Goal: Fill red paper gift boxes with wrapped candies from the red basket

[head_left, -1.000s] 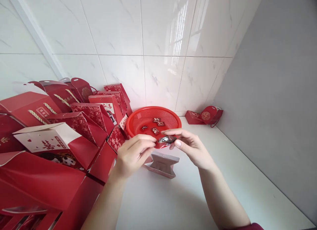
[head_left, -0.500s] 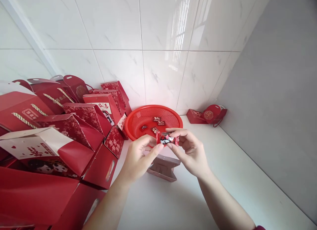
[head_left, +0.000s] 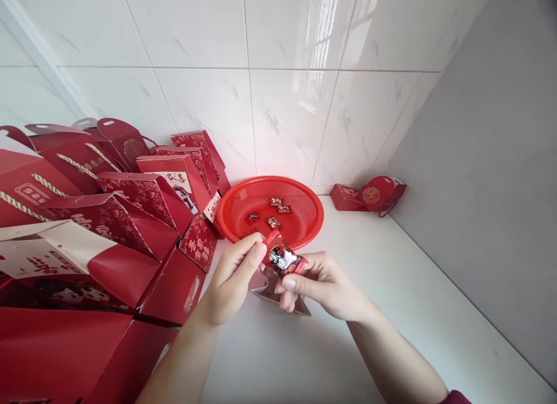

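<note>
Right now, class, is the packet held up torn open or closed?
It looks closed: the packet bulges between its red ends and shows no tear; its underside is hidden.

The wrapped sweet (head_left: pixel 282 258) has a glossy, plastic-looking film. The basket (head_left: pixel 304 202) is smooth plastic, its wall finely perforated. The cartons (head_left: pixel 172 285) look like coated card with a soft sheen, the rope handles (head_left: pixel 77 166) like twisted cord. Glossy wall tiles (head_left: pixel 195 29) reflect light; the bench (head_left: pixel 369 253) looks smooth, the side panel (head_left: pixel 487 189) matt.
</note>
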The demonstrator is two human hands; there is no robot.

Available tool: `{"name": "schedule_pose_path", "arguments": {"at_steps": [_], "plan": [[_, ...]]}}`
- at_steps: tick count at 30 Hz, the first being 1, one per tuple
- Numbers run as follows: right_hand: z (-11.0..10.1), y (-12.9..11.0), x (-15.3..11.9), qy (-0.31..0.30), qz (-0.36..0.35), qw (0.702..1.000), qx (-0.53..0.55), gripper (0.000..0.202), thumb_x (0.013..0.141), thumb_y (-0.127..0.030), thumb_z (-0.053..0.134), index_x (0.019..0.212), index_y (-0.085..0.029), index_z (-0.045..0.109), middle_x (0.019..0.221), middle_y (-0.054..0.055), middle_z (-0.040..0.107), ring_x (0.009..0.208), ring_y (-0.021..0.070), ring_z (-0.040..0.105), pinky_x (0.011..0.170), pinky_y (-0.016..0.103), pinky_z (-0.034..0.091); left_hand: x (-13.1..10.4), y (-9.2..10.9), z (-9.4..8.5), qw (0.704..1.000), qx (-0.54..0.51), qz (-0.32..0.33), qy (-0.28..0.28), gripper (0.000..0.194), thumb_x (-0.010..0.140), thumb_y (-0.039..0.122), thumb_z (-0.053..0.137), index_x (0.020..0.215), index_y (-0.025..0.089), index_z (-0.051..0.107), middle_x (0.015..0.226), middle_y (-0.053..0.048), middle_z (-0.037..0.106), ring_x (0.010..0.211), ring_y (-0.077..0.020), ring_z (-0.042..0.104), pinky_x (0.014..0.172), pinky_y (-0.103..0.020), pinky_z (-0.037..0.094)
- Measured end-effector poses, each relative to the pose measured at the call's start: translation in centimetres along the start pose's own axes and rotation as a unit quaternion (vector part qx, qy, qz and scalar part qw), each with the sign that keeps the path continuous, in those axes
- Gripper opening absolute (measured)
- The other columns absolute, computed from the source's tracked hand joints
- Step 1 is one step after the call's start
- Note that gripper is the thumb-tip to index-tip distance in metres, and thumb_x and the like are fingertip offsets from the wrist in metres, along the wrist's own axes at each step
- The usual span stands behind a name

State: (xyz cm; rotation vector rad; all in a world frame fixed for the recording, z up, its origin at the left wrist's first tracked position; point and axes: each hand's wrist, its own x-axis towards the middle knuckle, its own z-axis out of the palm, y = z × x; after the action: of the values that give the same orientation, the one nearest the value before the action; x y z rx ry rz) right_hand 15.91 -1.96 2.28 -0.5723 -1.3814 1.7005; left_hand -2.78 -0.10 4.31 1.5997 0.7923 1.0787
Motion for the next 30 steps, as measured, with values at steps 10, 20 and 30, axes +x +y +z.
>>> {"name": "schedule_pose_path", "arguments": {"at_steps": [10,20,30], "plan": [[0.3,0.0,-0.9,-0.025,-0.028,0.999,0.004,0.015,0.089,-0.024,0.068,0.086,-0.011,0.075,0.067,0.004,0.07,0.056,0.0088,0.065,0.057,0.02,0.057,0.3,0.0,0.7,0.945,-0.281,-0.162,-0.031,0.03,0.084,0.044,0.068,0.084,0.015,0.06,0.065,0.001,0.058,0.056,-0.0096,0.053,0.051,-0.019,0.041],[0.6,0.0,-0.8,0.029,-0.046,0.992,-0.114,0.014,0.086,-0.025,0.071,0.083,-0.012,0.073,0.067,0.004,0.07,0.056,0.0096,0.063,0.054,0.019,0.054,0.7,-0.3,0.9,0.954,-0.267,-0.135,-0.026,0.037,0.089,0.043,0.063,0.069,0.016,0.046,0.058,0.005,0.046,0.051,-0.0064,0.041,0.048,-0.017,0.033],[0.0,-0.7,-1.1,-0.017,-0.029,0.992,-0.124,0.034,0.098,-0.036,0.054,0.086,-0.011,0.073,0.068,0.006,0.07,0.06,0.012,0.064,0.059,0.024,0.054,0.2,0.3,-1.3,0.994,-0.078,-0.034,-0.075,0.036,0.099,0.036,0.045,0.069,0.017,0.04,0.068,0.002,0.038,0.063,-0.0099,0.037,0.059,-0.025,0.033]]}}
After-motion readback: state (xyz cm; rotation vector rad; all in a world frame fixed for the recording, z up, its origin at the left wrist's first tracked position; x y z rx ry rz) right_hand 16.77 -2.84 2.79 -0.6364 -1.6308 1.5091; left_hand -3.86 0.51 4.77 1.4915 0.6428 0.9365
